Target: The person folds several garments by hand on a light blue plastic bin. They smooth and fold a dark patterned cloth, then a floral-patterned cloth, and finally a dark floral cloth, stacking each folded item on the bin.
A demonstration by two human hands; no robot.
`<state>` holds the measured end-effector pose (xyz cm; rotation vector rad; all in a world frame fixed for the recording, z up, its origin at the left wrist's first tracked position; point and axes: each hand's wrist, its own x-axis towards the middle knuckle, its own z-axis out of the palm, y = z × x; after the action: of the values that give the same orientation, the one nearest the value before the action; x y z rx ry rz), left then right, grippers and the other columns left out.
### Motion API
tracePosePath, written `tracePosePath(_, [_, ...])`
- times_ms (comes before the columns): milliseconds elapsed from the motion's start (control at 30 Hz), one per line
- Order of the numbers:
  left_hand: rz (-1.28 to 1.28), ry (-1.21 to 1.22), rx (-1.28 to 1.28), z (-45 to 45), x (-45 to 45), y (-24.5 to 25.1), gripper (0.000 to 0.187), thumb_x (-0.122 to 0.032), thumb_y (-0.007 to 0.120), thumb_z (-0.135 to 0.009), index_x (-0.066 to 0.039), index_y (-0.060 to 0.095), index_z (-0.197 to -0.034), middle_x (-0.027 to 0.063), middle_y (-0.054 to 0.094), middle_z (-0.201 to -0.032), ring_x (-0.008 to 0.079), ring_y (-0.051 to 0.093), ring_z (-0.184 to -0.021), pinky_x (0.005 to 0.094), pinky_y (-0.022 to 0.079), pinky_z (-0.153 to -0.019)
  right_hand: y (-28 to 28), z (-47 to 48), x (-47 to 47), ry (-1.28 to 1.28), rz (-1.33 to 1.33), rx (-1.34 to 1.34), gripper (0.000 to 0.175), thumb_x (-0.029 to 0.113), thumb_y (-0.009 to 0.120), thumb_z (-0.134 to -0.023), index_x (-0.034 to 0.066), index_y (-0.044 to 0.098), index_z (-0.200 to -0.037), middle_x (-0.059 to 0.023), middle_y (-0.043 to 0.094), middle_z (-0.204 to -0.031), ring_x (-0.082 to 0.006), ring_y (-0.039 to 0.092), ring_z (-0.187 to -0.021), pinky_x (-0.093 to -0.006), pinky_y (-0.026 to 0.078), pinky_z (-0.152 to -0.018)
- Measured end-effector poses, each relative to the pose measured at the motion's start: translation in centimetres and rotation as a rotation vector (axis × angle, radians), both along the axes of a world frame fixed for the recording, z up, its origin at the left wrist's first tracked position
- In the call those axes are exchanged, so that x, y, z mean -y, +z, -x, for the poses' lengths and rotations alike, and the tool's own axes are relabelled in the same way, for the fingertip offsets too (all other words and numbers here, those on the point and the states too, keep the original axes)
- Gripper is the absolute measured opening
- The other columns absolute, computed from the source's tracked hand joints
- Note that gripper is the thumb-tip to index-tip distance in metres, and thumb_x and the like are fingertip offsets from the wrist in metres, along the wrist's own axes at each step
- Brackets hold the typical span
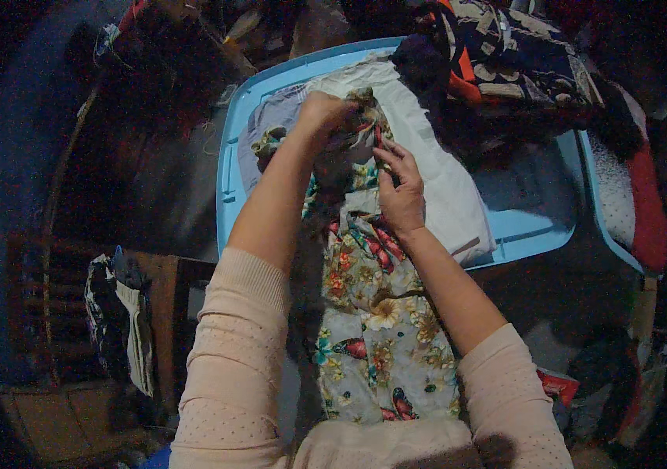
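A light floral-print cloth garment (389, 346) with red butterflies stretches from my body up towards the blue plastic lid or tray (229, 170). My left hand (329, 117) grips a bunched part of it over the far cloths. Just to the right and nearer me, my right hand (402, 187) touches the fabric's edge, fingers bent; whether it pinches the cloth is unclear. Beneath the hands lie a white cloth (436, 170) and a grey-blue cloth (260, 120) on the blue plastic surface. Part of the garment is in shadow.
A dark patterned heap of fabric with orange parts (500, 58) overlaps the blue surface at the upper right. A red and white item (644, 187) stands beyond its right edge. Clothes (134, 328) hang by a wooden piece of furniture (164, 316) at the left. Much around is dark.
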<state>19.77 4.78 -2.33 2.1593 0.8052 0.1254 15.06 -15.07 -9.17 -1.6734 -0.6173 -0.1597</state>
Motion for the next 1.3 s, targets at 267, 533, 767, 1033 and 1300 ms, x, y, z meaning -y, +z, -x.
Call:
tracePosePath(267, [0.402,0.103,-0.118,0.3,-2.0,-2.4,0.066,-0.035,0.084,-0.064,0.005,0.06,-0.111,0.0126,0.066,-0.101,0.0212,0.063,-0.086,0.0332,0.05,-0.071,-0.8,-0.4,0.1,-0.084,0.071,0.017,0.028,0.002,0.053,-0.084,0.0062,0.066,-0.108,-0.0164,0.054,-0.126,-0.0294,0.053,-0.116,-0.0333,0.042,-0.096])
tracePosePath(533, [-0.191,-0.001,0.457,3.8,-2.7,-5.2,0.056,-0.017,0.078,-0.069,-0.007,0.056,-0.12,0.0174,0.064,-0.094,0.0284,0.063,-0.086,0.0374,0.051,-0.075,-0.8,-0.3,-0.5,-0.052,0.099,0.042,0.03,-0.003,0.052,-0.081,0.0051,0.064,-0.107,-0.014,0.05,-0.13,-0.0265,0.053,-0.117,-0.0311,0.043,-0.095])
tracePosePath(767, [-0.543,-0.133,0.69,10.7,1.8,0.1,0.049,-0.017,0.067,-0.08,-0.01,0.052,-0.126,0.0194,0.057,-0.118,0.0342,0.057,-0.108,0.0419,0.044,-0.089,-0.2,-0.1,-0.4,-0.019,0.003,-0.066,0.031,-0.004,0.053,-0.079,0.0066,0.065,-0.106,-0.0135,0.049,-0.131,-0.0266,0.049,-0.121,-0.0314,0.041,-0.098])
tracePosePath(1033, [-0.564,-0.431,0.016,17.3,9.5,-5.5,0.057,-0.055,0.048,-0.086,-0.034,0.038,-0.139,0.0041,0.019,-0.154,0.0394,0.011,-0.14,0.0782,0.006,-0.095,0.1,-0.1,-0.2,-0.007,0.072,0.098,0.035,-0.007,0.046,-0.072,0.0042,0.066,-0.099,-0.0131,0.052,-0.129,-0.0295,0.044,-0.125,-0.0364,0.036,-0.104])
tracePosePath(1300, [-0.314,-0.3,0.279,18.1,7.5,-4.8,0.047,-0.04,0.062,-0.083,-0.024,0.053,-0.126,0.0075,0.039,-0.144,0.0296,0.036,-0.132,0.0697,0.019,-0.098,-0.3,-0.4,-0.7,0.038,0.097,0.151,0.032,-0.003,0.049,-0.07,0.0051,0.066,-0.096,-0.0116,0.054,-0.126,-0.0296,0.047,-0.122,-0.0378,0.037,-0.103])
